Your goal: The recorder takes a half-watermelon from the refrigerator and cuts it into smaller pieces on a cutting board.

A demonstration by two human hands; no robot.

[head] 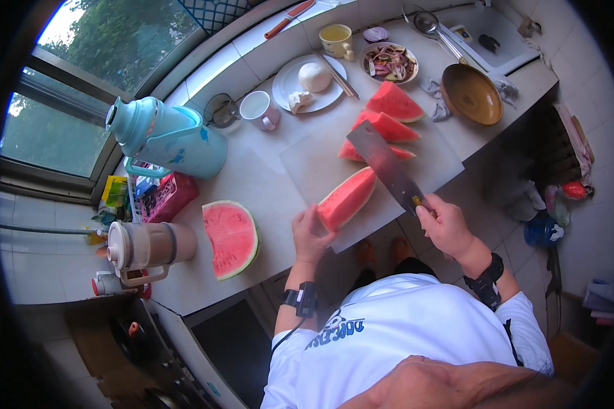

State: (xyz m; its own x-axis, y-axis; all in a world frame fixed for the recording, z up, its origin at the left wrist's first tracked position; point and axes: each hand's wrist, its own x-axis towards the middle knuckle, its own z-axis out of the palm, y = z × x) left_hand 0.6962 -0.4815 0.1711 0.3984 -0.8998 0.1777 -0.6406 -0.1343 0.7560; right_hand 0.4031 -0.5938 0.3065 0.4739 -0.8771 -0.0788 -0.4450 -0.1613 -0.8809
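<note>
My right hand point(446, 225) is closed around the handle of a cleaver point(384, 163), whose broad blade points up and left over the cutting board point(312, 158). Under the blade's far end lie several cut watermelon wedges point(389, 128), in a row towards the back of the board. A thick watermelon piece point(348, 199) rests near the board's front edge, its near end held by the fingers of my left hand point(311, 235). A larger watermelon chunk point(230, 237), cut face up, lies on the counter to the left, off the board.
Behind the board stand a white plate point(281, 84) with a bun and chopsticks, a white mug point(258, 110), a yellow mug point(336, 41) and a bowl of sliced food point(389, 61). A brown bowl point(472, 94) is at the right. A turquoise flask point(179, 143) and lidded jug point(153, 246) stand left.
</note>
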